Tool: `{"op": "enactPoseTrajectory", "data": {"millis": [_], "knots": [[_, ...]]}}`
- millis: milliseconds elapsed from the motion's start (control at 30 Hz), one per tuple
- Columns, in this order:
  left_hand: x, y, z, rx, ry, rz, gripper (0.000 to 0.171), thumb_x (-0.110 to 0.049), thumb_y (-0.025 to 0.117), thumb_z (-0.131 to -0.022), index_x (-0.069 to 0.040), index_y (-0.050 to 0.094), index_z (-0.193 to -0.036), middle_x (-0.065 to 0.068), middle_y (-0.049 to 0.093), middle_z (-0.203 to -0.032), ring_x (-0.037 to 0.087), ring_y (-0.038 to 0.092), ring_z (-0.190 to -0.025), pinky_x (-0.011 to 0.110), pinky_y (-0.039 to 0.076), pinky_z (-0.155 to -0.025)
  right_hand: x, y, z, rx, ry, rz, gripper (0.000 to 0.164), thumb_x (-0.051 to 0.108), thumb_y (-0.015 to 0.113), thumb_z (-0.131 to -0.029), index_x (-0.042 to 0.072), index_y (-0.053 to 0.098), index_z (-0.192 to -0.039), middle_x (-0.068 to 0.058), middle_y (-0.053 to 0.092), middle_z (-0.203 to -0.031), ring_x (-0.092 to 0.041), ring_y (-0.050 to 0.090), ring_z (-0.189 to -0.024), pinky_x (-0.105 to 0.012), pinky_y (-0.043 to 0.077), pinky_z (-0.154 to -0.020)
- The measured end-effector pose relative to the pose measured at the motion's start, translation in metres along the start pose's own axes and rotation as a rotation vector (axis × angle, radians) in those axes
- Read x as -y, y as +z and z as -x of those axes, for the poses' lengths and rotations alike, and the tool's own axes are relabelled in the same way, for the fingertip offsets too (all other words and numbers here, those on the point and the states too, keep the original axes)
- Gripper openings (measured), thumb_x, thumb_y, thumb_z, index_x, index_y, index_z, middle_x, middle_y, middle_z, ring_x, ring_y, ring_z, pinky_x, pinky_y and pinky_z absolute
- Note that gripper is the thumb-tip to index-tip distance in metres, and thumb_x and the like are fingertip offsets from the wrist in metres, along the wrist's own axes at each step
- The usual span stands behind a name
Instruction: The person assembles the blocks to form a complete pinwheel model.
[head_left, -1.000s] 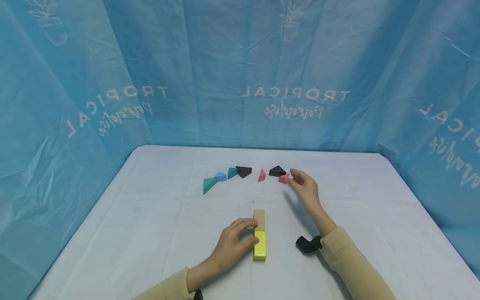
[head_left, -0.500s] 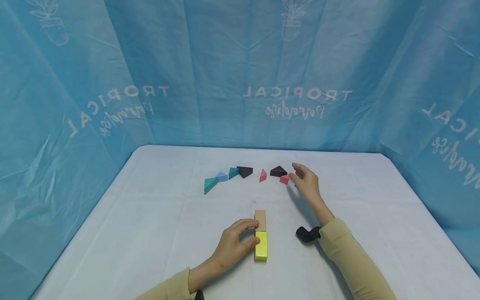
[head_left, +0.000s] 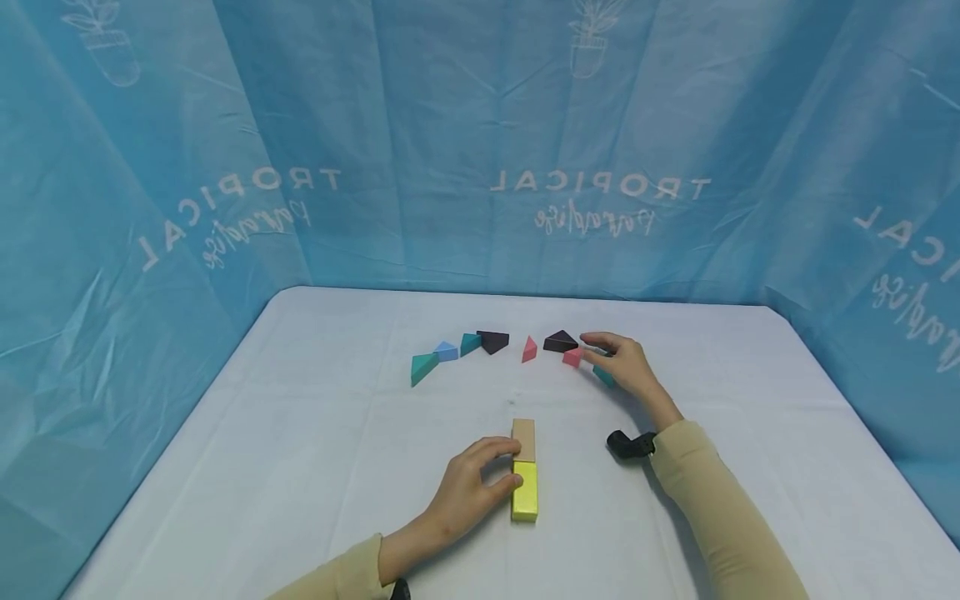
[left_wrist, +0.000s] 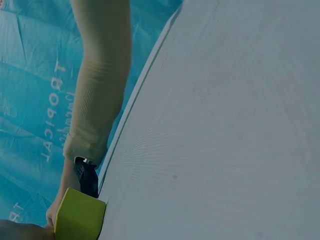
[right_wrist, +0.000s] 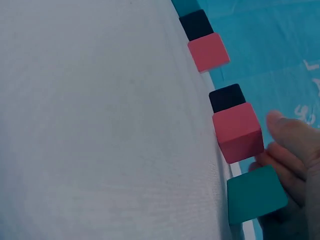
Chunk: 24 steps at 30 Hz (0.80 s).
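Note:
My left hand rests against a yellow block and a plain wooden block, which stand end to end. Its thumb touches the yellow one and its fingertips reach the wooden one. In the left wrist view the thumb meets the yellow block. My right hand is over a teal block, partly covered in the head view, with its fingertips beside a pink block. The right wrist view shows the thumb apart from the pink block and fingers behind the teal block.
A black wedge lies just behind the pink block. Further left are a second pink block, a dark wedge, a small teal piece, a blue one and a green wedge. Blue curtains surround the white table.
My right hand has shifted slightly right and its fingers have turned leftward, so the teal block beneath now shows. My left hand stays against the yellow and wooden blocks.

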<state>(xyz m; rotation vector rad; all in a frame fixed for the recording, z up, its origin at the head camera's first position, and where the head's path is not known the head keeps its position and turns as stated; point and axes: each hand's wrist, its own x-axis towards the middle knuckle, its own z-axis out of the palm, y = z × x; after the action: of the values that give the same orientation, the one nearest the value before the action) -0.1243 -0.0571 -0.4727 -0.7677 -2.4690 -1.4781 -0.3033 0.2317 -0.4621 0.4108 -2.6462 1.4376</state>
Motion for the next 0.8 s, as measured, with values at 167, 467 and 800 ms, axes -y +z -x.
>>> {"op": "enactPoseTrajectory", "data": {"millis": [167,467,800], "knots": [[0.0010,0.0004,-0.0001,-0.003,0.007,-0.001,0.038,-0.013,0.075,-0.081,-0.009,0.064,-0.117,-0.001,0.062,-0.116,0.015,0.055,-0.113,0.034,0.044,-0.097,-0.0010,0.0039,0.0002,0.013,0.003,0.059,0.037,0.026,0.071,-0.086,0.007,0.065,-0.118,-0.011,0.065,-0.115,-0.029,0.057,-0.109,-0.045,0.046,-0.093],[0.0016,0.0008,0.0001,-0.006,0.015,-0.011,0.037,-0.014,0.074,-0.082,-0.008,0.063,-0.117,-0.002,0.062,-0.117,0.015,0.054,-0.114,0.035,0.045,-0.097,-0.0043,0.0068,0.0027,-0.020,-0.032,0.113,0.034,0.025,0.073,-0.084,0.008,0.067,-0.112,-0.009,0.067,-0.106,-0.026,0.059,-0.100,-0.043,0.047,-0.088],[0.0014,0.0006,0.0000,-0.004,0.013,-0.009,0.038,-0.013,0.075,-0.081,-0.008,0.064,-0.116,-0.001,0.062,-0.117,0.013,0.054,-0.114,0.033,0.044,-0.097,-0.0049,0.0078,0.0055,-0.047,-0.096,0.142,0.027,0.021,0.073,-0.084,0.005,0.069,-0.106,-0.011,0.068,-0.101,-0.027,0.061,-0.096,-0.044,0.049,-0.083]]}}
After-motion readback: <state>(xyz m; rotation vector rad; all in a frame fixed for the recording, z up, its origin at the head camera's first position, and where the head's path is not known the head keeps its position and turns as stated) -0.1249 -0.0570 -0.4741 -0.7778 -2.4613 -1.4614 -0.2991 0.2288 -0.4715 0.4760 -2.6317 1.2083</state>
